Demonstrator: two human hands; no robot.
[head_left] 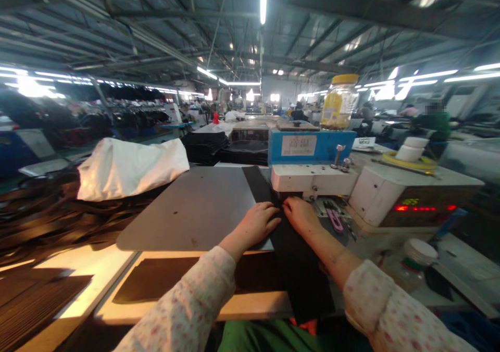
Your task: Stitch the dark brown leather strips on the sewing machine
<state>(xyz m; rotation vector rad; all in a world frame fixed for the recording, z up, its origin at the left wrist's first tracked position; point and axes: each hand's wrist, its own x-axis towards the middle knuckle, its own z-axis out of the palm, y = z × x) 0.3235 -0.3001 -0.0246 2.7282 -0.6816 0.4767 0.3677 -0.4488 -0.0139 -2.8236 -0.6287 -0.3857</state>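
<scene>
A long black fabric strip (pixel 299 261) runs from the far side of a grey metal plate (pixel 199 196) down over the near table edge. My left hand (pixel 258 221) grips its left side, fingers curled and thumb toward the middle. At the strip's right side my right hand (pixel 300 215) is closed on the fabric, fingertips close to the left hand's. Both hands are just in front of the white and blue machine head (pixel 312 177); the exact fingertip contact is dark and hard to see. Pink-handled thread snips (pixel 334 220) lie right of my right hand.
Dark flat pieces (pixel 156 279) lie under my left forearm. Brown strips and a white bag (pixel 130 167) are heaped at left. Black stacks (pixel 205 146) stand behind the plate. At right are a control box (pixel 422 201), a lidded jar (pixel 417 255) and, atop the machine, a yellow-capped jar (pixel 339 104).
</scene>
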